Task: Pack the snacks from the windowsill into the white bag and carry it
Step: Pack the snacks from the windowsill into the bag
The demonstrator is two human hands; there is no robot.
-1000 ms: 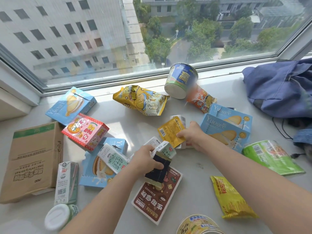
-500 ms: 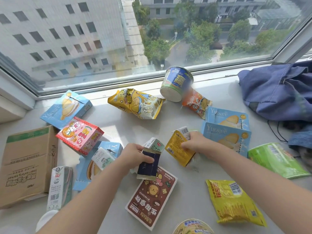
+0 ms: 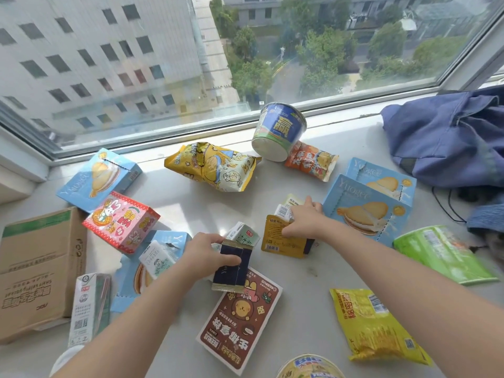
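Observation:
Snacks lie scattered on the grey windowsill [image 3: 300,268]. My left hand [image 3: 207,252] grips a dark blue packet [image 3: 231,268] together with a small white milk carton [image 3: 242,236]. My right hand [image 3: 302,225] holds an orange-yellow sachet [image 3: 281,244] and some small white packets. A brown snack box [image 3: 240,320] lies just below my left hand. Around lie a yellow popcorn bag [image 3: 215,167], a blue noodle cup [image 3: 278,132] on its side, light blue biscuit boxes [image 3: 365,208], a pink box [image 3: 120,222]. No white bag is in view.
A cardboard box [image 3: 35,271] sits at the left edge. A blue cloth bag [image 3: 450,137] with a black cord lies at the right. A green bag [image 3: 441,257], a yellow bag [image 3: 373,326] and a milk carton [image 3: 87,309] lie near the front. The window is behind.
Both hands have lifted their packets slightly and drawn them nearer to me. The view has shifted a little to the left and down.

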